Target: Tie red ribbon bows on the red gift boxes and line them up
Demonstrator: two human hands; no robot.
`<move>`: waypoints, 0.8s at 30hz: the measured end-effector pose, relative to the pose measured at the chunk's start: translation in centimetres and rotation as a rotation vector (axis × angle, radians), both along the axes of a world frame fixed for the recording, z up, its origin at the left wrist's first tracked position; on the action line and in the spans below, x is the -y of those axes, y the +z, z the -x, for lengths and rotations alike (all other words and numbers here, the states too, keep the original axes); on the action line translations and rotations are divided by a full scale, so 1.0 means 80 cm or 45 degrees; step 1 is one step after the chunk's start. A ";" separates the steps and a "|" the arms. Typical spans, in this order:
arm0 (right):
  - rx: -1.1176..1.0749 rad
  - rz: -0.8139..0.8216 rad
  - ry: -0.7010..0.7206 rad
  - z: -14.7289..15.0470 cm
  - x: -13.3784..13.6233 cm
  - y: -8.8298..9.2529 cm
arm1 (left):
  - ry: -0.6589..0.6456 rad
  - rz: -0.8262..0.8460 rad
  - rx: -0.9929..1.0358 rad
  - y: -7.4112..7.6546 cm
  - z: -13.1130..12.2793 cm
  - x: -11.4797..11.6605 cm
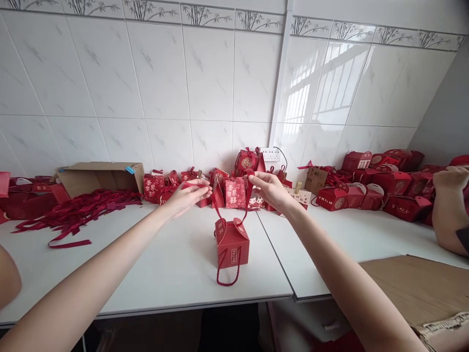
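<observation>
A small red gift box (232,249) stands on the white table (157,264) in front of me, its rounded top flaps up and a red cord handle hanging down its front. A red ribbon (217,205) runs up from the box to both hands. My left hand (186,195) pinches one end of the ribbon, above and left of the box. My right hand (269,188) pinches the other end, above and right of it. Both hands are held clear of the table.
A heap of loose red ribbons (78,208) and an open cardboard carton (98,177) lie at the left. Red gift boxes (234,188) line the tiled wall; several more (384,188) crowd the right. Another person's arm (449,210) reaches in at right. Brown cardboard (421,288) sits near right.
</observation>
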State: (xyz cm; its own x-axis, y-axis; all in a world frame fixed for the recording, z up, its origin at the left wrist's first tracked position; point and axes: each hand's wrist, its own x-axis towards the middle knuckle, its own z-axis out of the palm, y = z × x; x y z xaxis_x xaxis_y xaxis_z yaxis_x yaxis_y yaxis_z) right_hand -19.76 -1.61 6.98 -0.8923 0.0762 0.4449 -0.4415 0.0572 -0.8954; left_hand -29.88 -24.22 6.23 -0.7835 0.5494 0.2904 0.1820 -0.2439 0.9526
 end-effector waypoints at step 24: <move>-0.087 0.202 -0.043 0.018 0.039 0.011 | -0.126 -0.172 -0.091 0.030 -0.035 -0.064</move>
State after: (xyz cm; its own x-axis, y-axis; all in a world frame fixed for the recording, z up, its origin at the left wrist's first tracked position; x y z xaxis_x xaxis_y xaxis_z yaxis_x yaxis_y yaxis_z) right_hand -21.19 -4.75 7.89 -0.8560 0.1798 0.4847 -0.5022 -0.0662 -0.8622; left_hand -27.06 -19.12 8.61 -0.7020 0.5753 0.4197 0.2167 -0.3887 0.8955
